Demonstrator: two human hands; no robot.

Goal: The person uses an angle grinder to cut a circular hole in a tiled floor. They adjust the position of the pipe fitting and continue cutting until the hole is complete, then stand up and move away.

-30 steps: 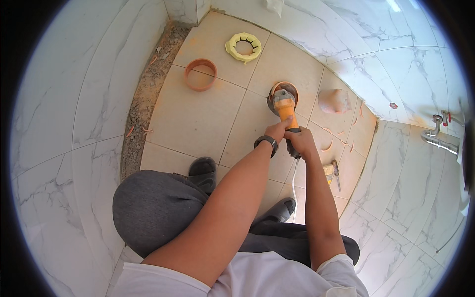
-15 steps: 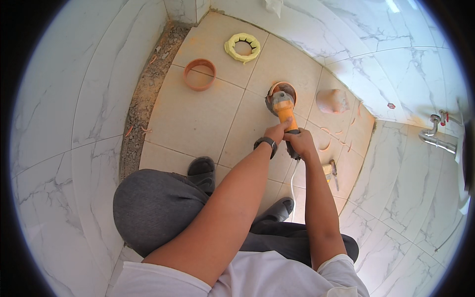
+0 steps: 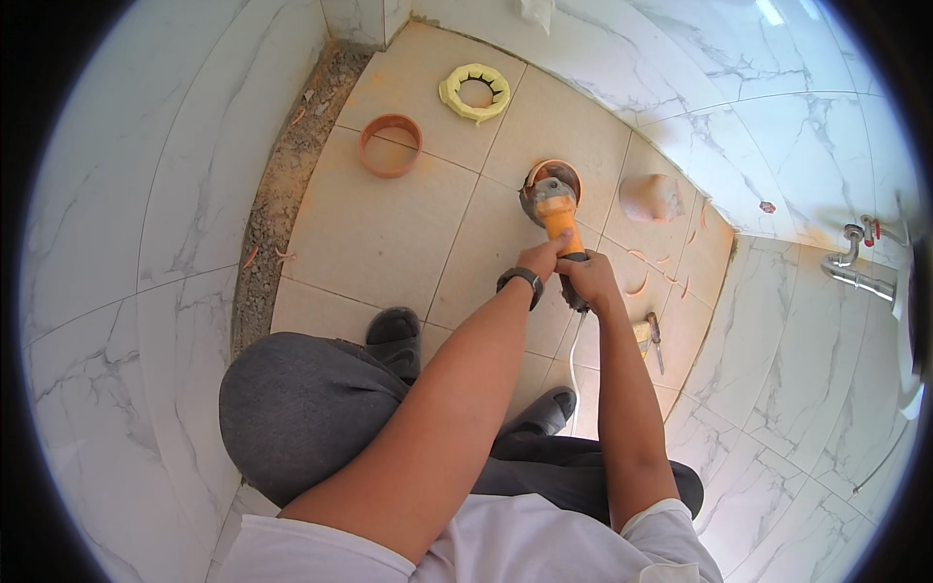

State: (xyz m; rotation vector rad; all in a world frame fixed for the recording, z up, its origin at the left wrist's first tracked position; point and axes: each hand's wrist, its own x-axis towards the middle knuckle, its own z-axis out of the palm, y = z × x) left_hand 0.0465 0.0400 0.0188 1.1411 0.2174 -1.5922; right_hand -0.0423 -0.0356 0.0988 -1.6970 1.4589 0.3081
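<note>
An orange angle grinder [image 3: 557, 212] with a grey head is held out in front of me in both hands. My left hand [image 3: 541, 257] wraps the body of the tool, a dark band on its wrist. Just behind it, my right hand [image 3: 589, 278] is closed round the black rear part. The grinder's head is at a reddish-brown pipe ring [image 3: 575, 173] on the floor and hides part of it; whether the disc touches it I cannot tell. A white cord [image 3: 573, 374] trails from the handle back between my feet.
On the floor tiles lie another brown pipe ring [image 3: 391, 173], a yellow wax-like ring [image 3: 447, 97], a pinkish rounded lump [image 3: 649, 198], curved shavings [image 3: 637, 285] and a knife-like tool [image 3: 656, 340]. A rubble strip [image 3: 277, 194] runs along the left wall. Metal plumbing [image 3: 857, 267] juts out at right.
The view has shifted very slightly. Both hands stay on the grinder, and its head stays at the pipe ring.
</note>
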